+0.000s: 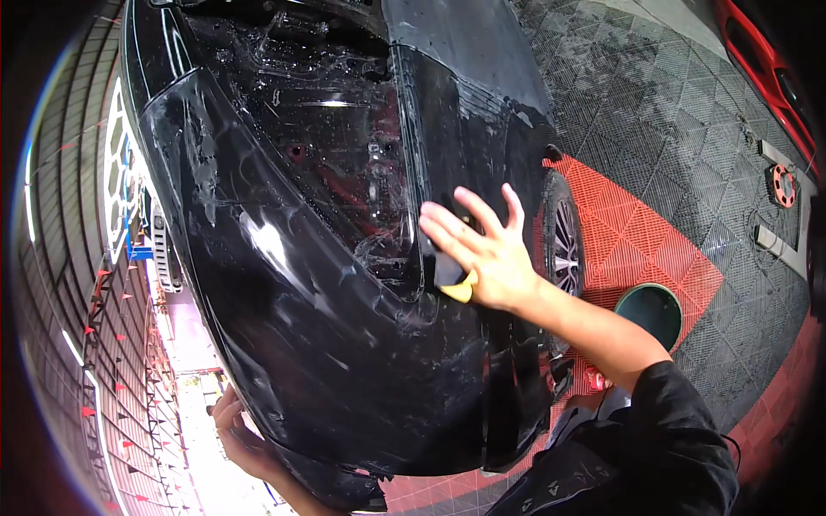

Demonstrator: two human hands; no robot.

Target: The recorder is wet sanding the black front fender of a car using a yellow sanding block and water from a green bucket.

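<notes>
A glossy black car body (370, 378), wet and smeared, fills the middle of the head view. My right hand (490, 258) lies over its side panel, some fingers spread. Tucked under the thumb side of that hand is a small yellow and dark squeegee (458, 289), its blade mostly hidden by my hand and against the black surface. At the body's far left edge, my left hand (245, 439) is raised with its fingers bent. What those fingers grip, if anything, cannot be made out.
A car wheel (564, 245) stands right of my right hand. Behind my right forearm is a dark green bucket (650, 314) on red and grey floor tiles (645, 228). Part of a red car (766, 69) shows at the upper right. Strings of small flags (129, 443) hang at the left.
</notes>
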